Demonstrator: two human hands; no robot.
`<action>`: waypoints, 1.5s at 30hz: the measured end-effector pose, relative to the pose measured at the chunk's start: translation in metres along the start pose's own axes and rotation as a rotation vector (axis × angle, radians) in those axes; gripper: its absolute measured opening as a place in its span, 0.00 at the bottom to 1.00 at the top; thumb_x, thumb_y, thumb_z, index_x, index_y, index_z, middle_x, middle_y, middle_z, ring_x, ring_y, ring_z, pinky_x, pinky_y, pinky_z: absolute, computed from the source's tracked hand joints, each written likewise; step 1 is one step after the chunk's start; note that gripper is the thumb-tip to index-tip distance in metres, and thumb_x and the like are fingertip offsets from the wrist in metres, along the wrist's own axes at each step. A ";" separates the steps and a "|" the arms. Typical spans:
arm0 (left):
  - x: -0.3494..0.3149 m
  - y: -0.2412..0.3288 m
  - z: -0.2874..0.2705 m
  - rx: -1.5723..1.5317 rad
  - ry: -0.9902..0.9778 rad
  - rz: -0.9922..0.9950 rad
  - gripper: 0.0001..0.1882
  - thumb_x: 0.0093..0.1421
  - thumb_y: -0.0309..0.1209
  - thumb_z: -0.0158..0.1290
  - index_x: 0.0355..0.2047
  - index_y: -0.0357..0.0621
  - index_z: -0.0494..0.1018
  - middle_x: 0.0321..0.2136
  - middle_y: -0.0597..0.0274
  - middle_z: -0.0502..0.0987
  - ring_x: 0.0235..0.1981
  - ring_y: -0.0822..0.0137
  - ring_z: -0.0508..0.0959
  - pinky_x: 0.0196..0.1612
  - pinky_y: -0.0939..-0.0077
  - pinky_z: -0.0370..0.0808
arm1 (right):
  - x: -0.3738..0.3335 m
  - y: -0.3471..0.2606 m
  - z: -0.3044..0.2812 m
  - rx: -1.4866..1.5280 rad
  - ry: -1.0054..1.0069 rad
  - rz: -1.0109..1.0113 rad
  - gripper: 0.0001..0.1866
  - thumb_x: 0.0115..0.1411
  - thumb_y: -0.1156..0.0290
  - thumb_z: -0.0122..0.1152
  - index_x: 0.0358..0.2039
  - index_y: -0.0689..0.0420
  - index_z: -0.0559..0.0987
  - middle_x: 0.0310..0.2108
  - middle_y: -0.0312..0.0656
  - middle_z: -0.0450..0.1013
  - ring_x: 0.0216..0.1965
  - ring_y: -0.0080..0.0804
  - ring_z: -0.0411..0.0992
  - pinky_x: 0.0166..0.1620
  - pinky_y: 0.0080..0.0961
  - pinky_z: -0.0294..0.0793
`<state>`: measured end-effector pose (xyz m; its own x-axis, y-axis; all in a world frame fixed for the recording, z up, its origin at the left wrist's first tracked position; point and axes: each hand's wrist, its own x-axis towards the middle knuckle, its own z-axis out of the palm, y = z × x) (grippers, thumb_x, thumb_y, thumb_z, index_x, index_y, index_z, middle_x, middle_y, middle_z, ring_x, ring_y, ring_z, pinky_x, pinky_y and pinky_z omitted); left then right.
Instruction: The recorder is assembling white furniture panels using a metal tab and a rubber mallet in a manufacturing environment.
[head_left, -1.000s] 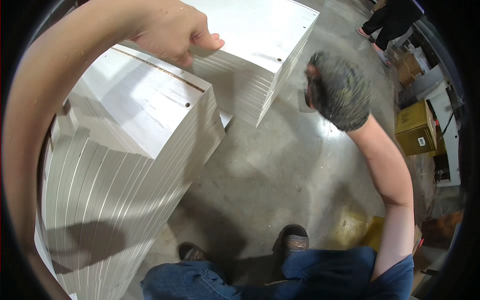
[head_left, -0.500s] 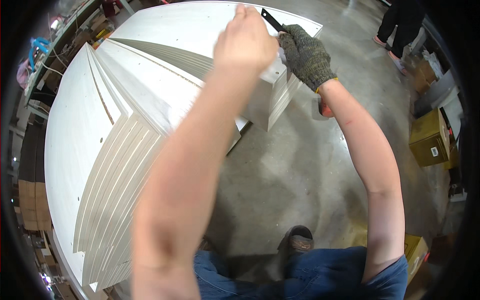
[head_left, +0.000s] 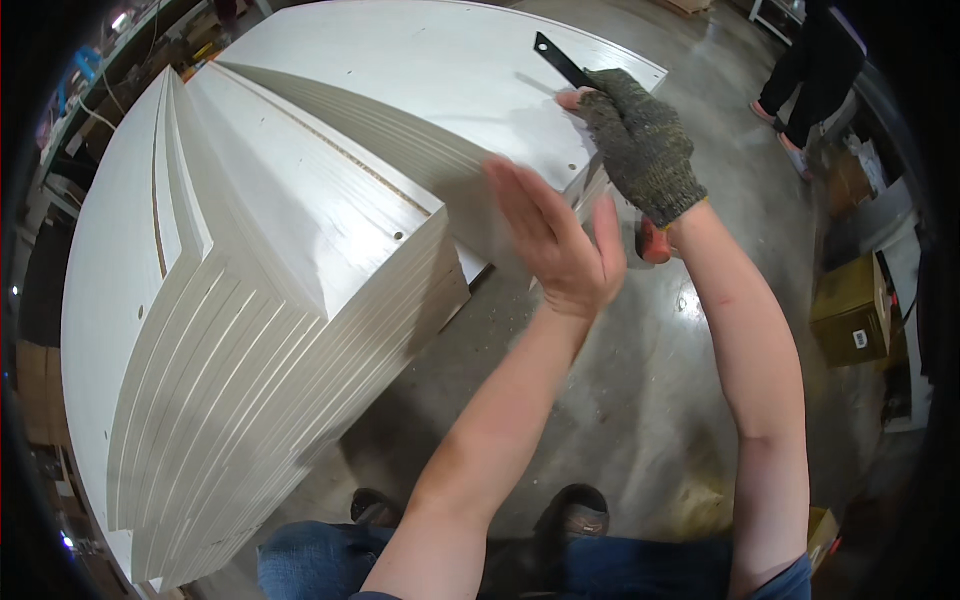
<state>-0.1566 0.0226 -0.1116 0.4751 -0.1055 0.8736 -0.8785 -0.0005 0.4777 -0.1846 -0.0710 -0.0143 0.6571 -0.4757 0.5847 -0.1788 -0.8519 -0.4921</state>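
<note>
My right hand (head_left: 645, 145), in a dark grey-green knitted glove with bare fingertips, is closed around a flat black strip (head_left: 562, 60) with a hole at its end. The strip points up and left over the far stack of white boards (head_left: 450, 75). By that stack's near corner, my bare left hand (head_left: 555, 230) is held flat, thumb apart, with nothing in it. An orange and black object (head_left: 655, 243) shows below the glove; whether I hold it, I cannot tell. Closer on the left, more white boards (head_left: 310, 200) lie stacked, their drilled corners and layered edges showing.
A person in black trousers (head_left: 805, 75) stands at the far right. Golden-brown boxes (head_left: 850, 310) sit along the right side. A cluttered shelf (head_left: 90, 100) runs along the far left. Grey concrete floor (head_left: 620, 400) lies between my feet and the stacks.
My left hand has come down and back from beside the black strip, and its fingers have straightened. My right hand has shifted slightly right and down in view, still gripping the strip.
</note>
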 end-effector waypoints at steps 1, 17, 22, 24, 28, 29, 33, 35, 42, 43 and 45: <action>-0.024 0.003 0.000 0.003 -0.075 -0.076 0.44 0.55 0.31 0.52 0.61 0.24 0.37 0.61 0.26 0.41 0.62 0.31 0.44 0.62 0.45 0.45 | -0.001 -0.002 -0.002 0.019 -0.001 -0.008 0.15 0.61 0.57 0.46 0.40 0.51 0.75 0.34 0.38 0.77 0.34 0.42 0.75 0.38 0.35 0.72; -0.005 -0.014 -0.001 -0.032 -0.039 0.162 0.47 0.55 0.36 0.53 0.60 0.20 0.35 0.61 0.25 0.41 0.62 0.30 0.45 0.62 0.45 0.44 | -0.009 -0.005 -0.001 0.060 0.009 -0.019 0.14 0.62 0.61 0.44 0.38 0.55 0.75 0.33 0.37 0.77 0.33 0.38 0.76 0.37 0.31 0.73; -0.119 -0.017 -0.023 0.045 -0.300 -0.099 0.46 0.56 0.35 0.52 0.61 0.22 0.34 0.61 0.25 0.37 0.62 0.30 0.42 0.63 0.45 0.42 | -0.013 -0.013 -0.002 -0.007 0.020 -0.021 0.13 0.62 0.61 0.45 0.38 0.55 0.75 0.33 0.37 0.77 0.30 0.38 0.75 0.35 0.32 0.73; -0.144 -0.020 -0.038 -0.095 -0.496 -0.308 0.44 0.57 0.32 0.51 0.62 0.24 0.34 0.61 0.25 0.37 0.63 0.31 0.41 0.63 0.46 0.41 | -0.009 -0.012 -0.002 0.003 0.028 -0.023 0.13 0.62 0.62 0.45 0.38 0.55 0.75 0.33 0.36 0.78 0.29 0.39 0.76 0.35 0.32 0.73; -0.064 0.000 -0.033 -0.132 -0.330 -0.256 0.44 0.55 0.30 0.52 0.61 0.24 0.37 0.60 0.25 0.42 0.61 0.30 0.47 0.62 0.44 0.46 | -0.016 -0.009 -0.002 0.006 0.032 -0.065 0.13 0.62 0.63 0.45 0.39 0.55 0.74 0.34 0.35 0.78 0.29 0.37 0.76 0.34 0.30 0.74; -0.036 -0.001 -0.026 -0.129 -0.244 -0.110 0.43 0.55 0.29 0.53 0.61 0.25 0.38 0.61 0.26 0.42 0.61 0.30 0.47 0.62 0.45 0.46 | -0.014 -0.010 -0.002 0.017 0.025 -0.065 0.13 0.62 0.64 0.45 0.40 0.55 0.74 0.34 0.35 0.78 0.30 0.36 0.76 0.34 0.30 0.74; -0.017 -0.007 -0.013 -0.111 -0.145 0.039 0.42 0.57 0.29 0.50 0.63 0.28 0.36 0.62 0.28 0.38 0.64 0.34 0.40 0.64 0.50 0.41 | -0.014 -0.013 -0.002 0.053 0.012 0.010 0.12 0.61 0.64 0.46 0.39 0.55 0.74 0.33 0.36 0.78 0.30 0.37 0.76 0.35 0.31 0.74; -0.046 -0.009 -0.016 -0.159 -0.179 -0.074 0.40 0.57 0.28 0.49 0.63 0.29 0.38 0.62 0.30 0.39 0.65 0.36 0.41 0.64 0.51 0.42 | -0.015 -0.011 -0.001 0.043 0.026 -0.020 0.12 0.61 0.64 0.46 0.39 0.55 0.74 0.32 0.37 0.78 0.30 0.38 0.76 0.35 0.31 0.74; -0.018 -0.018 -0.045 -0.203 -0.134 -0.143 0.25 0.59 0.21 0.47 0.58 0.34 0.59 0.59 0.41 0.59 0.60 0.47 0.61 0.60 0.66 0.59 | -0.007 -0.003 -0.001 0.096 0.063 -0.082 0.14 0.62 0.62 0.46 0.40 0.56 0.74 0.31 0.40 0.78 0.30 0.40 0.76 0.36 0.32 0.74; -0.001 -0.023 -0.047 -0.201 -0.129 -0.140 0.25 0.59 0.21 0.47 0.58 0.34 0.59 0.59 0.41 0.59 0.60 0.47 0.61 0.60 0.66 0.59 | -0.002 -0.001 0.001 0.194 0.070 -0.070 0.14 0.62 0.61 0.46 0.39 0.57 0.74 0.32 0.40 0.78 0.30 0.41 0.76 0.36 0.32 0.74; 0.029 -0.029 -0.054 -0.019 -0.183 0.146 0.22 0.57 0.20 0.50 0.53 0.39 0.67 0.55 0.48 0.66 0.55 0.48 0.67 0.56 0.65 0.65 | 0.010 0.013 0.006 0.198 0.123 -0.054 0.15 0.62 0.59 0.46 0.40 0.56 0.74 0.33 0.43 0.77 0.32 0.44 0.75 0.38 0.34 0.73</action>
<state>-0.1142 0.0731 -0.0953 0.3246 -0.2818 0.9029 -0.9354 0.0461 0.3506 -0.1757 -0.0857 -0.0191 0.5657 -0.4637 0.6818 0.0093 -0.8233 -0.5676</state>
